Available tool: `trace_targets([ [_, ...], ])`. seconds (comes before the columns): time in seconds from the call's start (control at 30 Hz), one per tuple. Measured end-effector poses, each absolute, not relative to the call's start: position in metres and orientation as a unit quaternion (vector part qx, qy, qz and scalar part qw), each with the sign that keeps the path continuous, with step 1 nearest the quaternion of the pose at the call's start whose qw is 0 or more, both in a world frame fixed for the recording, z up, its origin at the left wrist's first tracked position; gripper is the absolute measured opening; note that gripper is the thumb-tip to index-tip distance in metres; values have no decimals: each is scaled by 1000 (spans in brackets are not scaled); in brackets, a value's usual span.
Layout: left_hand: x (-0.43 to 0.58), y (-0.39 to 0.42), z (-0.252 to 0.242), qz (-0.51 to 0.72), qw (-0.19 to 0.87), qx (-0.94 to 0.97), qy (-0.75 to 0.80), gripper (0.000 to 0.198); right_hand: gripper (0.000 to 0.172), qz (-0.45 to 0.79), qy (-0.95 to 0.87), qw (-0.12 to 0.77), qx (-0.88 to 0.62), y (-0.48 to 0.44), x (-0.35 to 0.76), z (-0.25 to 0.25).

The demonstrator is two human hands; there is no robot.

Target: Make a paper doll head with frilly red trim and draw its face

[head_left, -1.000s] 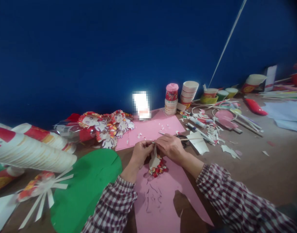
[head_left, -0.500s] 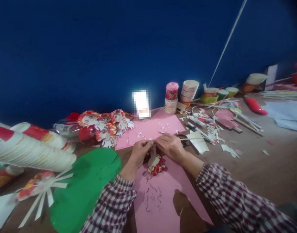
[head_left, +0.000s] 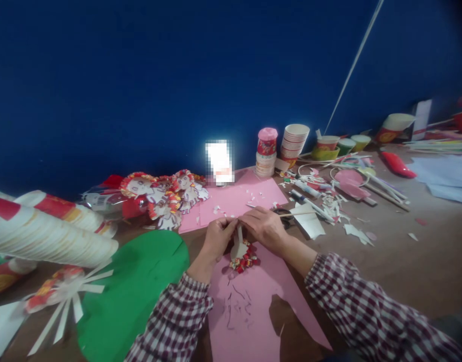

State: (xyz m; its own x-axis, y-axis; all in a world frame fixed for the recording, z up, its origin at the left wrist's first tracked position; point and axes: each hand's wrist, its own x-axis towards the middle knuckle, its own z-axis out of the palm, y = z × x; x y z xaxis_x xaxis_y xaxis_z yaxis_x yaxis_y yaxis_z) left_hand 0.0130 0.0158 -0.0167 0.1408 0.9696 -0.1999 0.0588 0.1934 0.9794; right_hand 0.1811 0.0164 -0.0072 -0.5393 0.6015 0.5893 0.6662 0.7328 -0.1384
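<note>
My left hand (head_left: 216,237) and my right hand (head_left: 263,227) meet above a pink paper sheet (head_left: 249,306). Both pinch the top of a small paper-cup craft piece (head_left: 241,254): a pale paper body with a curled red and yellow fringe at its lower edge. The fingers of both hands are closed on it. The piece hangs just over the pink sheet. Both forearms wear checked sleeves.
A green paper sheet (head_left: 134,291) lies to the left, beside stacked paper cups (head_left: 50,234). Finished paper dolls (head_left: 165,193) lie behind. Cup stacks (head_left: 294,141), scissors (head_left: 285,215), sticks and paper scraps crowd the right. A blue wall stands behind.
The hands and the craft piece have barely shifted; the piece has dropped a little and turned slightly between the fingers.
</note>
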Motion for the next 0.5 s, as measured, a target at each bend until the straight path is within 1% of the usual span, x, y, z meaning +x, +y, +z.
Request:
trace_targets([
  [0.23, 15, 15, -17, 420, 539, 502, 530, 27, 18, -45, -875, 318, -362, 17, 180, -8],
  [0.5, 14, 16, -19, 427, 574, 478, 509, 24, 18, -36, -869, 332, -365, 15, 180, -5],
])
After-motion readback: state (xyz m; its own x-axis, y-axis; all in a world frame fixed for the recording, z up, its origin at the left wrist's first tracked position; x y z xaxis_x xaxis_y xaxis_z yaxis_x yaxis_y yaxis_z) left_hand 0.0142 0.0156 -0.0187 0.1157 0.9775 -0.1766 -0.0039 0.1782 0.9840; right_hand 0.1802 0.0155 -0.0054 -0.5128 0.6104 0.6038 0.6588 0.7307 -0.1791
